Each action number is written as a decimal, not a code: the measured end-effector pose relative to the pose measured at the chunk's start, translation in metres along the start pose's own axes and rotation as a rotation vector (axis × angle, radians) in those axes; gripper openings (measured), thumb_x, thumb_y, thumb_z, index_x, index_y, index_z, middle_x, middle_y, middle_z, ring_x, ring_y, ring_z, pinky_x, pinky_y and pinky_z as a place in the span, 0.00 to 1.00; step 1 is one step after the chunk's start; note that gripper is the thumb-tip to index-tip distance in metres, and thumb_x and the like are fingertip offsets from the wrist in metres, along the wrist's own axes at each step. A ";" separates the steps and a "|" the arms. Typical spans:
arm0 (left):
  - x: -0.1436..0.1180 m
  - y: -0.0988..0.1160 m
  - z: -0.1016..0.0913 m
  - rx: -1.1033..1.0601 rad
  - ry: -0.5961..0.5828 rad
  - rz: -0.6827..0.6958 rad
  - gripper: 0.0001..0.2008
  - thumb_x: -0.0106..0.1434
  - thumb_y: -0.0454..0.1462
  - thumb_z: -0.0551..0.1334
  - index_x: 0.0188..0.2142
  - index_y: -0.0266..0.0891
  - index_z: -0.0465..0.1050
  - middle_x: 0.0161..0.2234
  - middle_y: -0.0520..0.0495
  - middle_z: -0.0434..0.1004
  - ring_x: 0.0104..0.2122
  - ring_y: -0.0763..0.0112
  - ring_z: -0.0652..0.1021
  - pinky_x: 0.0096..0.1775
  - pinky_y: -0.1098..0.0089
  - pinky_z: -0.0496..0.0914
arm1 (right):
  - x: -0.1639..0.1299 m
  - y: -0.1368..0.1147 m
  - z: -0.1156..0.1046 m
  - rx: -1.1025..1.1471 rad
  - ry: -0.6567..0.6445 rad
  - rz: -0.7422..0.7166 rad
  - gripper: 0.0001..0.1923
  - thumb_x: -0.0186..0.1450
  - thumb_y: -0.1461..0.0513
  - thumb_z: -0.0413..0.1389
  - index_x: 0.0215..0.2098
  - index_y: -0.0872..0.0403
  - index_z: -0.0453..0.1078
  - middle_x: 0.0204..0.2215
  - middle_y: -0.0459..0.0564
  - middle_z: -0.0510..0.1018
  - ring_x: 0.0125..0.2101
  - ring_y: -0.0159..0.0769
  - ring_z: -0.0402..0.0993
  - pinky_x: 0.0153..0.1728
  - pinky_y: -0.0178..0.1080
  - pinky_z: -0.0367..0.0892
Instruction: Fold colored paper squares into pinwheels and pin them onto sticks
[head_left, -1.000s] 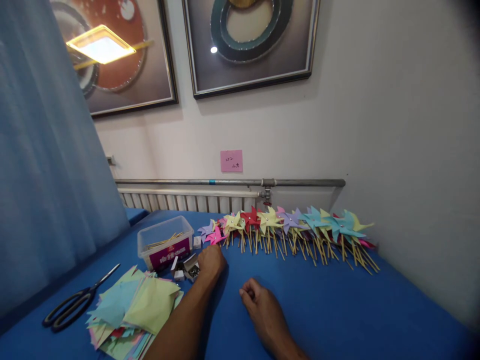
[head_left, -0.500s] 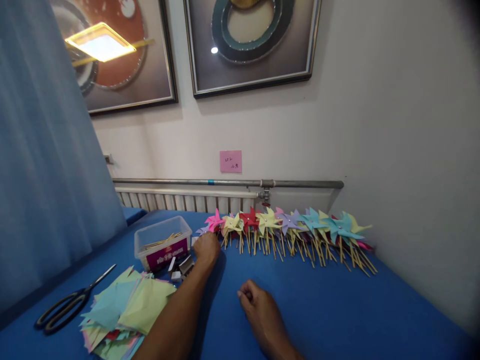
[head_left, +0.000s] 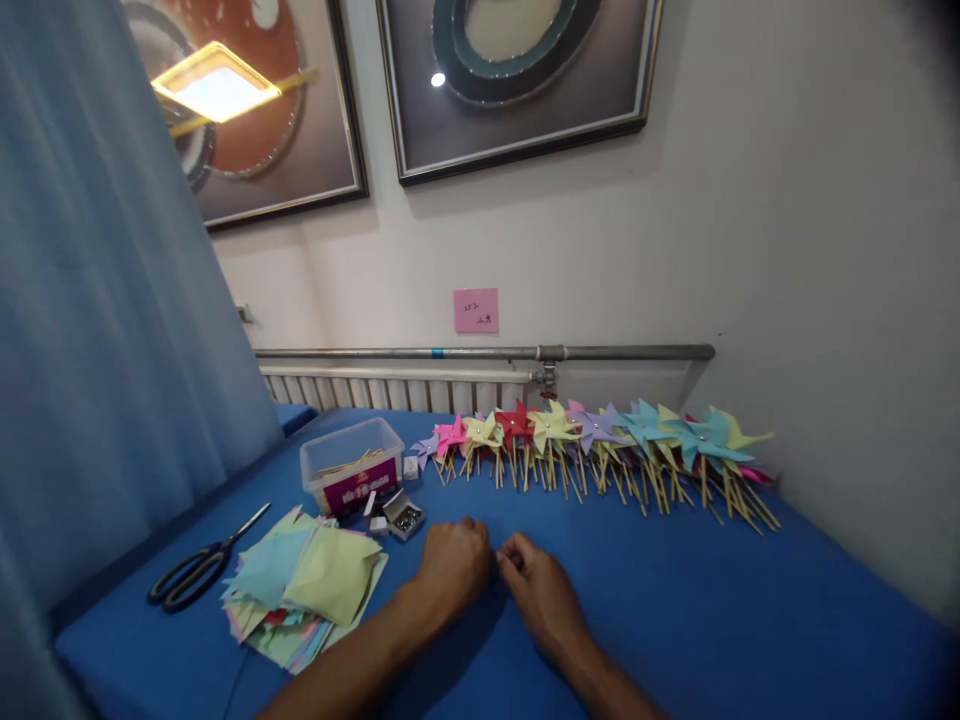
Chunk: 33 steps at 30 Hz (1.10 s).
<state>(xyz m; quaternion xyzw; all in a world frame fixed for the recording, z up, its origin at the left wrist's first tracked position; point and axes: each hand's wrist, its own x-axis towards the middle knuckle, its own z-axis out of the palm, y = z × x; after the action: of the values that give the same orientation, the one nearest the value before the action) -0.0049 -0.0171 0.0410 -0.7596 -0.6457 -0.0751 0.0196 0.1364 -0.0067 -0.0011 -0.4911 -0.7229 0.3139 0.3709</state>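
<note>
My left hand (head_left: 455, 562) is closed, its back toward me, just above the blue surface near the middle. Close beside it my right hand (head_left: 541, 592) is also closed, thumb and forefinger pinched together. Anything inside either hand is hidden or too small to name. Left of my left hand lies an open small box (head_left: 406, 516) with shiny metal pushpins or tacks in it. Beyond both hands runs a long row of paper pinwheels (head_left: 553, 426) on wooden sticks, in pink, yellow, red, purple and light blue.
A clear plastic tub (head_left: 352, 440) with wooden sticks stands at the left. In front of it are a pile of coloured paper squares (head_left: 330, 572) and black-handled scissors (head_left: 196, 575). A blue curtain (head_left: 112, 300) hangs at far left; a radiator (head_left: 390, 388) and pipe run along the wall.
My left hand has come back from beside the tub and the row's left end to a place next to my right hand. The open small box now shows. The view has shifted slightly.
</note>
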 end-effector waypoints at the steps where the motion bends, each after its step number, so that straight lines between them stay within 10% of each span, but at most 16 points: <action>1: -0.016 -0.003 0.001 0.003 0.011 0.022 0.12 0.65 0.36 0.55 0.39 0.34 0.76 0.35 0.35 0.79 0.33 0.58 0.80 0.34 0.65 0.68 | 0.000 0.000 0.000 0.012 0.001 -0.006 0.10 0.65 0.58 0.49 0.28 0.51 0.67 0.21 0.44 0.74 0.23 0.33 0.68 0.26 0.34 0.54; 12: -0.150 -0.112 0.016 0.196 0.597 -0.181 0.11 0.67 0.33 0.55 0.33 0.40 0.75 0.32 0.45 0.76 0.33 0.64 0.74 0.38 0.65 0.65 | -0.002 -0.005 0.000 0.042 -0.013 0.049 0.13 0.63 0.52 0.49 0.26 0.51 0.65 0.18 0.41 0.65 0.20 0.32 0.60 0.23 0.34 0.53; 22: -0.140 -0.169 -0.009 0.161 0.399 -0.243 0.20 0.58 0.30 0.58 0.50 0.40 0.75 0.54 0.42 0.76 0.57 0.54 0.69 0.56 0.55 0.60 | -0.001 -0.010 -0.001 0.001 -0.017 0.068 0.14 0.61 0.51 0.49 0.26 0.50 0.65 0.17 0.41 0.65 0.21 0.34 0.62 0.25 0.35 0.56; 33: -0.140 -0.141 -0.017 0.226 0.355 -0.139 0.26 0.57 0.38 0.63 0.56 0.38 0.71 0.60 0.38 0.69 0.63 0.48 0.63 0.63 0.46 0.50 | -0.003 -0.013 -0.002 0.019 -0.002 0.057 0.14 0.62 0.51 0.50 0.25 0.50 0.65 0.17 0.41 0.65 0.20 0.34 0.62 0.24 0.35 0.56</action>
<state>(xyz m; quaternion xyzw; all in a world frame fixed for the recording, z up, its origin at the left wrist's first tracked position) -0.1671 -0.1332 0.0286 -0.6811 -0.6873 -0.1359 0.2127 0.1328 -0.0134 0.0102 -0.5078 -0.7061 0.3316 0.3656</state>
